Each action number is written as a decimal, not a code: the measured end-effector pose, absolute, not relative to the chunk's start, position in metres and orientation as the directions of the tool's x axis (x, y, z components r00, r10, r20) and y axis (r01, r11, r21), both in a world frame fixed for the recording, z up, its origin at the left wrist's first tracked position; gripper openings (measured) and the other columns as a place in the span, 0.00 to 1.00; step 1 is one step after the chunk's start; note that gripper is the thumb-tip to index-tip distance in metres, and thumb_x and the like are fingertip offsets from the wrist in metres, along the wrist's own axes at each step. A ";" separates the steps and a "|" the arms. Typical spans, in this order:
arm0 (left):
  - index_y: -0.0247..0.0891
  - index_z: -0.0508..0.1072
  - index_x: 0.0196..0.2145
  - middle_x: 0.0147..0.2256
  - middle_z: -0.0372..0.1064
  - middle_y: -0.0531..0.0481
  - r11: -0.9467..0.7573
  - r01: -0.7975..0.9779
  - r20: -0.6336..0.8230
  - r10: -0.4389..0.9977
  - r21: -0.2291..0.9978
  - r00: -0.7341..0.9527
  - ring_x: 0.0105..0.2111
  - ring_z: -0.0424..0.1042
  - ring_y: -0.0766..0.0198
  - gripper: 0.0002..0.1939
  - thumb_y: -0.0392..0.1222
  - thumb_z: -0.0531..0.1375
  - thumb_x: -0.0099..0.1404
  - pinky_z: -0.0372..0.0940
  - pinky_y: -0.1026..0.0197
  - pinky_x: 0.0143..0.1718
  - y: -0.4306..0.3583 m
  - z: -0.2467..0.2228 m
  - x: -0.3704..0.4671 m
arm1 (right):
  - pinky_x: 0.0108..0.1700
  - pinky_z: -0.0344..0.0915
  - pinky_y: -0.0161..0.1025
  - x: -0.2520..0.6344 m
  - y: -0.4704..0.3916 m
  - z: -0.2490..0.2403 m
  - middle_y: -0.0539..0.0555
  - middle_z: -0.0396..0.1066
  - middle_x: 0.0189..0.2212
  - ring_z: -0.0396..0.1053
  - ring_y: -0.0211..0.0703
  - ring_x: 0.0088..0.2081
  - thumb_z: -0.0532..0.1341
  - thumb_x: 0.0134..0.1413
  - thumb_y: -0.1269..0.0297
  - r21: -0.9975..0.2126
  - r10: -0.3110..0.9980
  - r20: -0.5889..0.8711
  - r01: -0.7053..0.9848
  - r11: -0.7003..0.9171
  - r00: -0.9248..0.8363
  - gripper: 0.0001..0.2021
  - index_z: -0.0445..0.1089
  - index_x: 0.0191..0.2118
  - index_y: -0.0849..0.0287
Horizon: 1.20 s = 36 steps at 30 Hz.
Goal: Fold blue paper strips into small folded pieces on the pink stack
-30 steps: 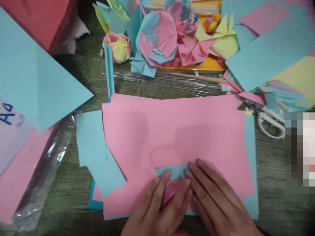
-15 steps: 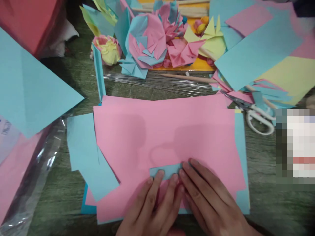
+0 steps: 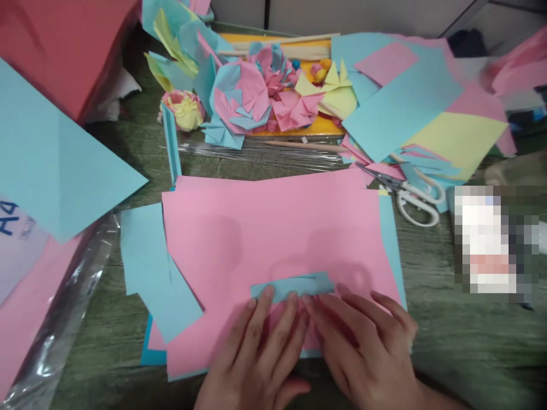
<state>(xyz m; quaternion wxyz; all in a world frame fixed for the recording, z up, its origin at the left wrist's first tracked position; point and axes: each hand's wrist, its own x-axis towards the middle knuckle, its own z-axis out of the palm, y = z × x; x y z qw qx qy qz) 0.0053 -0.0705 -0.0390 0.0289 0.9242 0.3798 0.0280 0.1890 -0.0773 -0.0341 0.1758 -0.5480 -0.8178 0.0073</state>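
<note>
Resting my left hand [image 3: 262, 353] on the light-blue strip [image 3: 282, 287], fingers spread, index and middle tips on its lower edge, thumb off to the side. Clock centred on the strip: left hand at 7, right hand [image 3: 367, 347] at 4. Right has fingers bent, tips bunched near the strip's lower edge beside the left hand's; from my end can't tell whether it pinches anything. Strip lies flat near the middle of the pink sheet [image 3: 213, 245], slightly tilted, right end higher; a second layer shows along its top edge. Pink sheet tops a stack of coloured paper. Light-blue offcuts [image 3: 149, 256] at 9, overlapping the pink sheet's edge. Narrow folded blue piece [image 3: 172, 148] at 11, just past the stack's corner. White-handled scissors [image 3: 416, 208] at 2, blades partly apart. Wires [image 3: 239, 156] between 11 and 12, wooden stick [image 3: 299, 146] at 12. Pink-and-blue paper flower [image 3: 243, 97] beyond the wires, yellow-and-pink flower [image 3: 186, 111] at 11. I've got loose blue and yellow sheets [image 3: 384, 119] at 1, creased blue sheet [image 3: 85, 165] at 10, over a clear plastic bag [image 3: 81, 285]. Item at 3 is pixelated, unreadable to me.
</note>
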 end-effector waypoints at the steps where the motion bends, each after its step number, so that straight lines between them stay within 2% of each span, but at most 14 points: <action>1: 0.42 0.58 0.53 0.57 0.48 0.51 -0.709 0.701 0.025 0.704 0.071 0.710 0.54 0.51 0.50 0.32 0.62 0.45 0.56 0.41 0.50 0.56 -0.070 -0.039 0.006 | 0.50 0.49 0.48 0.189 -0.078 -0.035 0.50 0.69 0.38 0.60 0.45 0.43 0.56 0.49 0.65 -0.207 0.904 0.274 0.898 0.389 -0.329 0.14 0.69 0.43 0.51; 6: 0.43 0.59 0.53 0.56 0.50 0.52 -0.705 0.707 0.028 0.709 0.050 0.705 0.53 0.52 0.49 0.32 0.63 0.46 0.55 0.46 0.51 0.53 -0.070 -0.036 0.008 | 0.47 0.50 0.48 0.188 -0.077 -0.034 0.51 0.69 0.35 0.59 0.46 0.41 0.56 0.48 0.66 -0.222 0.922 0.253 0.910 0.350 -0.293 0.14 0.69 0.43 0.52; 15: 0.41 0.63 0.50 0.52 0.58 0.52 -0.653 0.749 0.064 0.757 0.110 0.650 0.50 0.55 0.52 0.28 0.60 0.48 0.56 0.52 0.52 0.47 -0.067 -0.034 0.015 | 0.40 0.51 0.45 0.193 -0.068 -0.029 0.53 0.68 0.33 0.59 0.45 0.38 0.54 0.50 0.68 -0.380 0.951 0.154 0.873 0.307 -0.267 0.15 0.68 0.44 0.52; 23: 0.41 0.66 0.48 0.50 0.60 0.54 -0.580 0.804 0.081 0.815 0.129 0.574 0.48 0.57 0.52 0.28 0.61 0.48 0.56 0.54 0.53 0.44 -0.068 -0.035 0.021 | 0.39 0.49 0.44 0.195 -0.071 -0.029 0.48 0.71 0.32 0.61 0.44 0.36 0.56 0.49 0.67 -0.282 0.934 0.273 0.909 0.308 -0.231 0.11 0.70 0.40 0.52; 30: 0.45 0.64 0.49 0.48 0.62 0.52 -0.634 0.770 0.078 0.773 0.066 0.630 0.45 0.60 0.54 0.28 0.60 0.52 0.54 0.56 0.55 0.40 -0.061 -0.036 0.016 | 0.35 0.50 0.43 0.196 -0.064 -0.023 0.47 0.72 0.30 0.63 0.42 0.33 0.55 0.49 0.68 -0.196 0.929 0.275 0.932 0.305 -0.246 0.11 0.71 0.37 0.51; 36: 0.45 0.65 0.48 0.47 0.63 0.52 -0.650 0.759 0.111 0.757 0.036 0.644 0.43 0.61 0.56 0.28 0.60 0.53 0.53 0.56 0.57 0.39 -0.058 -0.039 0.014 | 0.33 0.49 0.42 0.196 -0.066 -0.025 0.47 0.73 0.29 0.61 0.40 0.32 0.56 0.48 0.69 -0.119 0.915 0.309 0.944 0.306 -0.258 0.09 0.73 0.34 0.54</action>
